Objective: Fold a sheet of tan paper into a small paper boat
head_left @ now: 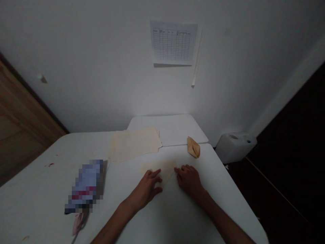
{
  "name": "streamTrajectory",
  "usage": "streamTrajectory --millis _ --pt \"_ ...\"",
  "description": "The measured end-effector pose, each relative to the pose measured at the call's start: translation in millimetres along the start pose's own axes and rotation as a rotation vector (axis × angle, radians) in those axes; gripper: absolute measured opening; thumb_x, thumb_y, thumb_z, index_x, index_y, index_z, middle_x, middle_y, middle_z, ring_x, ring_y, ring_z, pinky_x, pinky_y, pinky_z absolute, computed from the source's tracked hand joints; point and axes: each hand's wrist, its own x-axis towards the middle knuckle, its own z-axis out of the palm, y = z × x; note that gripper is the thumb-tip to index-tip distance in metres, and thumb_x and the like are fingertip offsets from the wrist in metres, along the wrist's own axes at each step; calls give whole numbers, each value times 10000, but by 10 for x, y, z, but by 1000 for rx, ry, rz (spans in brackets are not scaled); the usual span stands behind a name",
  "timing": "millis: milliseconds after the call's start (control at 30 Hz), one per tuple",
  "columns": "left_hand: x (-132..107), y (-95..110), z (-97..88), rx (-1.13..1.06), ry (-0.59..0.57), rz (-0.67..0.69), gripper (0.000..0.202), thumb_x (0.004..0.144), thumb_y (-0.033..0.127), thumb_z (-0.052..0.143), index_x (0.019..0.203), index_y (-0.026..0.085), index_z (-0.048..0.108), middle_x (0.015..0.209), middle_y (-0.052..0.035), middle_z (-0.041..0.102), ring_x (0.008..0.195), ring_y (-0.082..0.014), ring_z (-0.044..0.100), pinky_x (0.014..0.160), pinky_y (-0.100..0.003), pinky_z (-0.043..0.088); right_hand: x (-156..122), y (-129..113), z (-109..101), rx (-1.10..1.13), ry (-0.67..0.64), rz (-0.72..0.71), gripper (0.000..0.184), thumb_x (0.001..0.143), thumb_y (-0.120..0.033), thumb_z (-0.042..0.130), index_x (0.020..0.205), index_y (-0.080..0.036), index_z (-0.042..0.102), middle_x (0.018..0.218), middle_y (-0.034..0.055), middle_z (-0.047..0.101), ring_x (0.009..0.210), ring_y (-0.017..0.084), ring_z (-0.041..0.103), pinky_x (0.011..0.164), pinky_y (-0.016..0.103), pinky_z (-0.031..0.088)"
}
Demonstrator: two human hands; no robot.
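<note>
A pale cream sheet of paper (pixel 167 173) lies on the white table with a slanting edge on its near right side, partly covered by my hands. My left hand (pixel 146 190) rests on its left part, index finger stretched out over the paper and thumb apart. At the paper's right corner, my right hand (pixel 190 180) has its fingers curled, with the fingertips closed on the edge. Just beyond my right hand sits a folded brown paper piece (pixel 193 148), standing slightly up from the table.
Several cream sheets (pixel 135 145) lie stacked at the back left of the table (pixel 162 223). A blurred-out blue item (pixel 86 184) is on the left, with a pinkish thing (pixel 78 222) below it. A white plastic jug (pixel 235 147) stands beyond the right edge. A printed chart (pixel 174 43) hangs on the wall.
</note>
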Motion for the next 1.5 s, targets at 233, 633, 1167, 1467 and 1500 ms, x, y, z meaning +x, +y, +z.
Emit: streamTrajectory --millis 233,633,1167,1467,1500 --pt "0 20 -16 11 -20 -1 217 822 224 687 1036 226 649 1402 -83 508 1139 -281 502 958 -468 440 -8 -209 -56 83 -44 -185 394 874 -171 481 1249 -258 567 953 67 632 854 204 576 777 310 408" --pt "3 77 -64 -5 -26 -7 203 831 222 664 1033 218 655 1395 -92 514 1136 -284 506 965 -471 433 -69 -369 -30 0 -110 -96 532 874 -209 501 1390 -308 416 1106 115 566 935 254 558 791 366 418" --pt "-42 23 19 31 54 60 190 909 218 534 1071 223 633 1415 -78 487 1174 -283 480 981 -500 429 -99 -103 -63 -6 -18 -44 436 881 -191 479 1311 -251 512 1014 83 550 880 214 516 777 318 394" --pt "-37 0 48 20 74 57 171 896 251 585 1056 226 641 1386 -77 516 1148 -273 495 961 -480 456 -250 -250 -95 117 -100 -410 420 867 -197 509 1241 -382 560 943 24 540 830 185 478 769 313 349" --pt "-34 -5 46 16 70 58 170 896 252 585 1055 226 640 1389 -77 513 1147 -274 497 958 -483 457 -249 -245 -89 121 -100 -395 419 870 -198 510 1239 -390 563 941 23 539 834 186 479 778 316 346"
